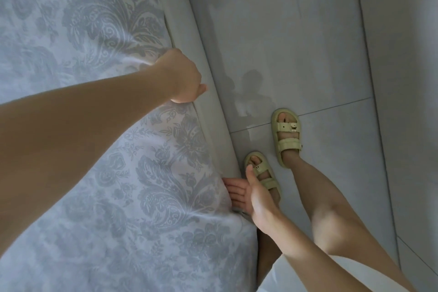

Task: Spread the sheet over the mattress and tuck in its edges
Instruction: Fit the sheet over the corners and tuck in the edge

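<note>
A pale blue sheet (99, 140) with a grey floral pattern covers the mattress on the left of the head view. Its right edge runs down into the gap beside a pale padded bed frame (206, 59). My left hand (182, 78) presses at that edge, its fingers curled down into the gap and mostly hidden, with the sheet puckered around it. Lower down, my right hand (246, 194) lies palm up against the side of the mattress, its fingertips slipped under the sheet's edge.
A grey tiled floor (331, 54) lies to the right of the bed. My feet in pale green sandals (288, 135) stand on it close to the frame. A wall or panel (414, 78) runs along the far right.
</note>
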The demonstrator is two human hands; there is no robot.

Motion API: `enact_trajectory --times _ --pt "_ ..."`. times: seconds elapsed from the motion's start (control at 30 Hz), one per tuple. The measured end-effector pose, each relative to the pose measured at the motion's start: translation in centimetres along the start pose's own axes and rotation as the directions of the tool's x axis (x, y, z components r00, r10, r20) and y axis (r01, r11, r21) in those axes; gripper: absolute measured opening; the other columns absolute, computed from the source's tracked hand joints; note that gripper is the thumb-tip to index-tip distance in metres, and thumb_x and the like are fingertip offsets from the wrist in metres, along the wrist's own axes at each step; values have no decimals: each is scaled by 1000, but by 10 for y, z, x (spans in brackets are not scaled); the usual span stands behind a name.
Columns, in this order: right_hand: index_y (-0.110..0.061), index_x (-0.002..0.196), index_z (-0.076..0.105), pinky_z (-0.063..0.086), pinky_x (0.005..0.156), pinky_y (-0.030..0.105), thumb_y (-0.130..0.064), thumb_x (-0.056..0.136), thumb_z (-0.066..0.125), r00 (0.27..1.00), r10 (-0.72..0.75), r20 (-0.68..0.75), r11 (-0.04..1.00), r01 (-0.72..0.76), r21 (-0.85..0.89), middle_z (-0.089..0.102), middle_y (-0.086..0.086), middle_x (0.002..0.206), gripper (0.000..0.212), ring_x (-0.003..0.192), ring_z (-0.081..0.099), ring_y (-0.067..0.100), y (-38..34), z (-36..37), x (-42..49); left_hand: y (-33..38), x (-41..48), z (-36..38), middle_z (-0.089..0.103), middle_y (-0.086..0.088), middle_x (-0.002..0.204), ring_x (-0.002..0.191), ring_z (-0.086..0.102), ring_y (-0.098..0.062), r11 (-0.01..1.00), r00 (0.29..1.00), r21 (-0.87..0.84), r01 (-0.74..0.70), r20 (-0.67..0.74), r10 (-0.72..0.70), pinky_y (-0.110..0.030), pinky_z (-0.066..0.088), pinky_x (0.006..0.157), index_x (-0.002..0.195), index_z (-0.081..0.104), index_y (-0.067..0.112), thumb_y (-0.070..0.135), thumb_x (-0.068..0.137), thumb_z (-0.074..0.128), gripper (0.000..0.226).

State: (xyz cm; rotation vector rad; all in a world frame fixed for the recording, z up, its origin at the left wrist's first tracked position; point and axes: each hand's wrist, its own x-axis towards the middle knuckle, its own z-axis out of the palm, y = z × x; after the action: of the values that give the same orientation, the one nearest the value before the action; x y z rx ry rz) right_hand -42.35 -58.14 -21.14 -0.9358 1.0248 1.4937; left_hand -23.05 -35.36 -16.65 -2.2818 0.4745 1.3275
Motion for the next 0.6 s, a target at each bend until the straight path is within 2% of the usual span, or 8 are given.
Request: enact_trajectory --times 0.1,0.17,0.23,0.3,0.37,0.43,0.5,0.6 --pt "-1 118 60 52 84 30 -45 100 29 983 -129 -131 990 134 30 70 10 99 57 93 66 20 18 -15 -10 10 -16 -2 55 -7 81 88 54 -28 986 953 -91 -139 -283 108 -39 46 80 89 60 8 41 98 20 53" --pt "-4 116 61 49 81 25 -34 101 36 972 -169 -166 985 170 -11 67 9 107 41 92 63 16 26 -18 -18 29 -35 3 55 -6 83 86 52 -26 971 897 -79 -225 -406 175 -35 41 76 92 62 9 36 99 26 45" --pt "-11 123 57 43 89 25 -25 100 42 969 -184 -165 982 173 -80 58 5 128 31 108 57 16 33 -19 -18 57 -54 10 56 -2 82 85 51 -23 952 859 -16 -306 -437 268 -33 36 76 90 63 14 31 98 30 38" --pt "-19 138 45 40 98 27 -19 98 49 969 -224 -105 967 207 -149 45 -1 141 40 123 48 13 41 -19 -12 88 -68 25 62 0 88 89 53 -22 933 849 5 -359 -414 329 -34 38 82 91 64 16 27 96 33 33" --pt "-26 142 39 41 100 29 -18 94 56 960 -271 -64 947 254 -197 39 -6 143 52 128 44 14 45 -18 -3 115 -80 45 63 1 92 93 54 -20 934 876 -14 -358 -350 331 -33 40 88 95 63 18 26 95 37 28" --pt "-27 143 37 42 93 26 -20 92 60 954 -297 -40 925 277 -262 43 -7 132 56 120 48 13 44 -15 3 134 -85 60 62 1 97 97 54 -20 946 911 -40 -320 -288 296 -33 39 93 101 62 18 26 95 37 27" --pt "-22 139 40 46 81 22 -19 91 62 951 -308 -27 911 287 -295 54 -7 110 53 96 57 10 43 -13 8 147 -85 67 61 0 101 99 54 -21 962 928 -23 -272 -270 255 -34 37 94 104 61 17 28 97 34 30" --pt "-15 121 54 46 59 16 -16 88 64 926 -371 -74 866 316 -388 53 -4 80 34 68 56 7 43 -18 12 155 -79 66 63 -2 104 101 55 -22 976 944 -16 -215 -260 204 -35 38 95 105 59 15 31 98 30 33"
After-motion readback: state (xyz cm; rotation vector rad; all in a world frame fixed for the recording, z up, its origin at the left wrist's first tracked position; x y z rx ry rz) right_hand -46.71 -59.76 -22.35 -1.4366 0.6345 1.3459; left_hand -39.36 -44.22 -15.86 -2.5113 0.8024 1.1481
